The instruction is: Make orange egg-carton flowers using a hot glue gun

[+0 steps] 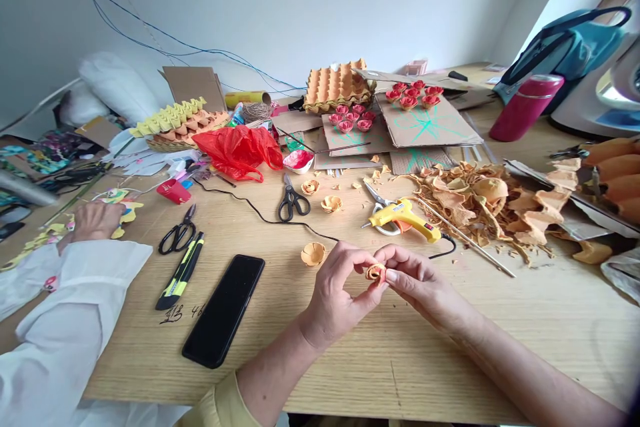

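Between my two hands is a small rolled orange flower [375,272], apparently of egg-carton pulp, pinched by the fingertips on both sides. My left hand [340,287] grips its left edge with thumb and index finger. From the right, the thumb and fingers of my right hand [417,283] close on it; part of the flower is hidden. Just left of my hands stands an open orange petal cup [313,253]. Beyond it sit two more orange flowers, one nearer [331,204] and one farther [310,187]. A yellow glue gun [406,219] lies past my right hand, on white-handled scissors [387,228].
A black phone [223,310], a utility knife [181,271] and black scissors [293,200] lie to the left. A co-worker's hand [97,220] works at far left. Orange scraps [480,203] heap at right, near a wooden stick [467,238]. Red flowers [415,93] stand on cardboard behind.
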The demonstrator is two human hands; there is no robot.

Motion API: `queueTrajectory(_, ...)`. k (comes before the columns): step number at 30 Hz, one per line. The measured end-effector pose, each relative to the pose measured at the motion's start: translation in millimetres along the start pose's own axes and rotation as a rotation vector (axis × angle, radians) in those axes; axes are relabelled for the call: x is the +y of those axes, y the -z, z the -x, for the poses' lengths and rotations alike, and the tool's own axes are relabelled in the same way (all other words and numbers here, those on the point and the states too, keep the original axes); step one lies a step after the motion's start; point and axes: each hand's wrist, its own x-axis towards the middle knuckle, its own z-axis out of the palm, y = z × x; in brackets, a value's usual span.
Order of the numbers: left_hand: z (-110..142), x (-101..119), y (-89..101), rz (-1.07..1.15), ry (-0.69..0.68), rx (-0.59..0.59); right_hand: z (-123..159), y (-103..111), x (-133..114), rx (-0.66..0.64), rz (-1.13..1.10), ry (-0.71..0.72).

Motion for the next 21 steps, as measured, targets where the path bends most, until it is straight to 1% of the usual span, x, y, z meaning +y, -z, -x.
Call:
queueTrajectory(8, 0.0, -1.6, -1.6, 0.022, -0.017, -0.009, 1.4, -1.7, -1.8, -0.012, 0.003, 0.025)
queueTrajectory(14, 2.2, -5.1, -2.4, 0.033, -0.038, -0.028, 2.7, -0.9, -1.7, 0.005, 0.004, 0.022)
queueTrajectory(21, 1.9, -7.5, 1.7, -0.113, -0.103, -0.025, 2.0, -2.7, -2.9, 0.013, 0.040, 0.032)
